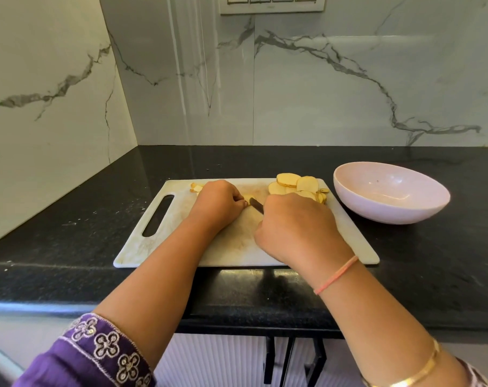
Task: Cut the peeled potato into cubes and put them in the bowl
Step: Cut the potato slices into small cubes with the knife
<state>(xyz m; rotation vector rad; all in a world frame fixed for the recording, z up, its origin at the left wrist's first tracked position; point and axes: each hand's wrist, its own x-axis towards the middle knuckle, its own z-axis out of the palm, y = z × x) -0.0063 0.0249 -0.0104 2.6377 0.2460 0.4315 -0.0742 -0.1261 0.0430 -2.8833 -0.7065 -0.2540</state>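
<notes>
A white cutting board lies on the black counter. My left hand curls over a yellow potato piece at the board's middle and holds it down. My right hand grips a knife whose dark blade touches that piece. Several potato slices are piled at the board's far right corner. A few small cut bits lie beyond my left hand. The pale pink bowl stands to the right of the board with no potato in it.
The black stone counter meets marble walls at the back and left, forming a corner. The board's handle slot is on its left side. Cabinet fronts with black handles are below the counter edge.
</notes>
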